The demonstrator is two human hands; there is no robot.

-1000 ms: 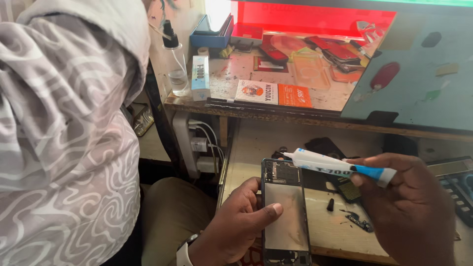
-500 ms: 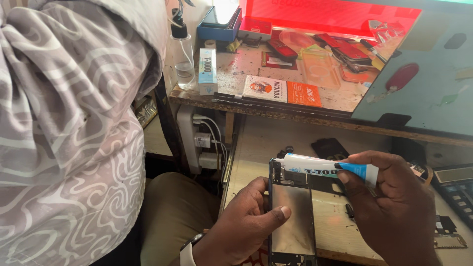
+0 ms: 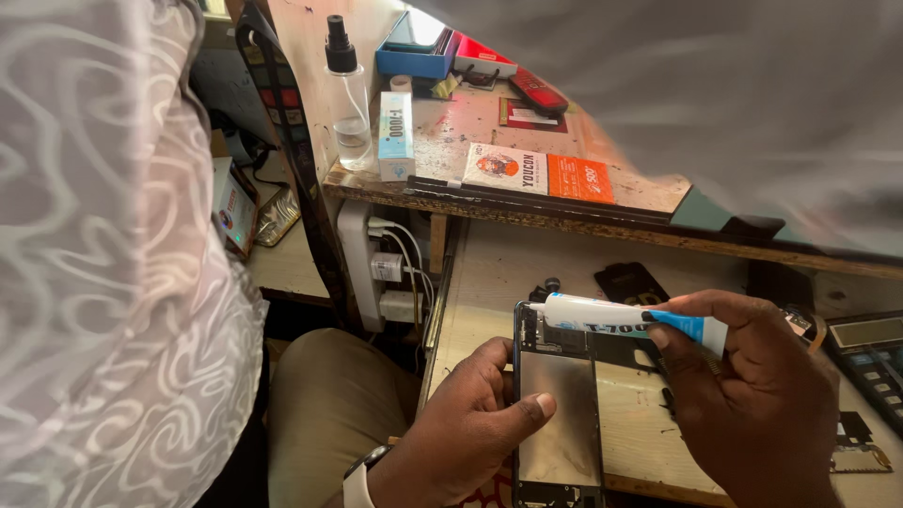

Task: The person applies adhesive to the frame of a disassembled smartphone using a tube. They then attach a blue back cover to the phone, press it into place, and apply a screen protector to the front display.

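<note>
One opened phone [image 3: 557, 414] rests at six o'clock, gripped by the left hand [image 3: 470, 437]; the right hand [image 3: 752, 395] pinches one glue tube [image 3: 621, 315], its nozzle pointing nine o'clock over the phone's top edge.

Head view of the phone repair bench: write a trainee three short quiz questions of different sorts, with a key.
1. True or false: the right hand holds the white and blue glue tube.
2. Which hand steadies the opened black phone frame with the bare metal plate?
A. left hand
B. right hand
C. neither
3. Fill in: the tube's nozzle points at the frame's ____ left corner.

Key
1. True.
2. A; its thumb lies on the metal plate.
3. Top. The clear spray bottle with the black pump stands apart on the upper wooden shelf.
</note>
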